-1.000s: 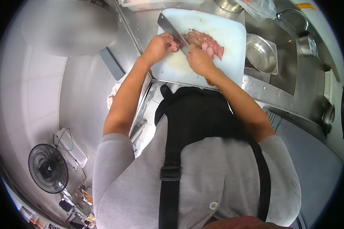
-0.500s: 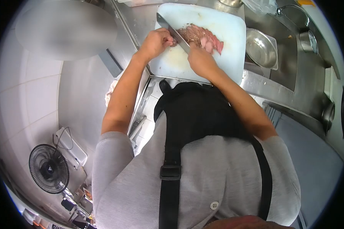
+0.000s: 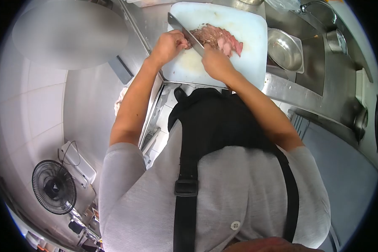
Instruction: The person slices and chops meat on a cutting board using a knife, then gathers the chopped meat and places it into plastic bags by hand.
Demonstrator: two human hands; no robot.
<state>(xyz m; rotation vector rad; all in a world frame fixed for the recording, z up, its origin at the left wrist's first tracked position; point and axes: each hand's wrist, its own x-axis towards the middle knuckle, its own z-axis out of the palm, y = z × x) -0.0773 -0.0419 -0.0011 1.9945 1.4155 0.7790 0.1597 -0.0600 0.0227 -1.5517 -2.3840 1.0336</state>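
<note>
My right hand (image 3: 218, 64) is closed round the handle of a kitchen knife (image 3: 188, 35), whose blade points up and to the left across the white cutting board (image 3: 243, 25). Against the blade's left side, my left hand (image 3: 169, 45) pinches a small piece of meat (image 3: 188, 44), mostly hidden by its fingers. Right of the blade lies a heap of sliced meat (image 3: 217, 37), brownish on the left and pinker on the right. The knife's handle is covered by my right hand.
A metal bowl (image 3: 284, 49) stands right of the board, by a sink (image 3: 317, 63) with a faucet (image 3: 319, 5). A grey oblong block (image 3: 120, 69) lies on the steel counter at left. A black fan (image 3: 54, 187) stands lower left.
The whole view has shifted slightly, with the board and hands a little up and left. Both hands keep their hold, and the blade stays between the held piece and the slices.
</note>
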